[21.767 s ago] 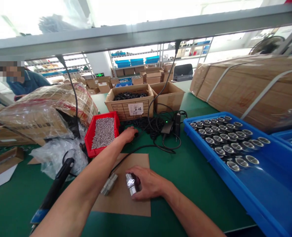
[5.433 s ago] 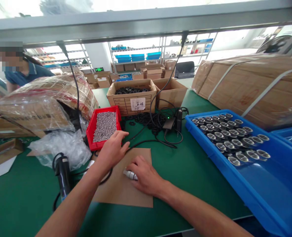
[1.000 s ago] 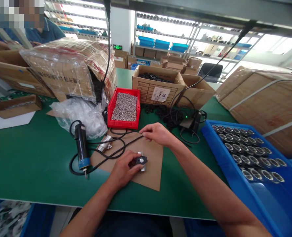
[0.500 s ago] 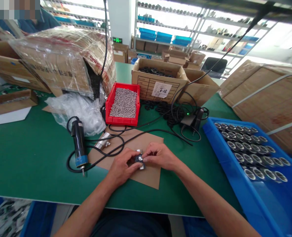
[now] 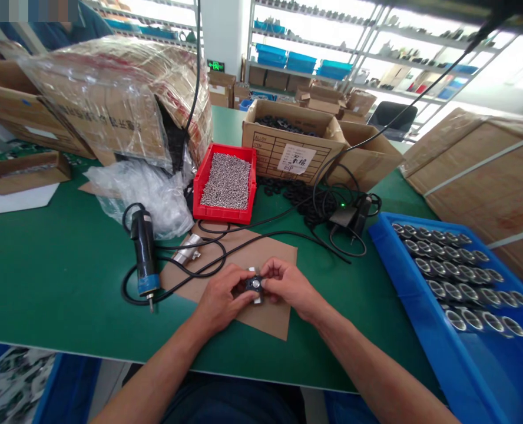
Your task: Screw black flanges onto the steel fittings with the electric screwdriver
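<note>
A small dark part with a round silver centre and pale metal ends (image 5: pixel 255 284) lies between my hands, above a sheet of brown cardboard (image 5: pixel 268 324). My left hand (image 5: pixel 224 294) grips it from the left, thumb and fingers on either side. From the right, my right hand (image 5: pixel 290 285) has its thumb and forefinger pinched at the part's edge. Whether the right fingers also hold something small is hidden. To the left, a black electric screwdriver with a blue collar (image 5: pixel 145 253) lies on the green table, its cable looping over the cardboard beside a silver metal cylinder (image 5: pixel 188 249).
Behind the cardboard stands a red bin (image 5: pixel 225 215) of small metal pieces. A blue tray (image 5: pixel 403 294) with rows of ring-shaped metal parts is at right. Black parts (image 5: pixel 308 203) lie before a cardboard box (image 5: pixel 261 144). Plastic film (image 5: pixel 142 197) lies at left.
The view has shifted slightly. Both hands stay at the part; the right fingers have drawn back a little from its centre to its right edge, showing more of the round silver centre.
</note>
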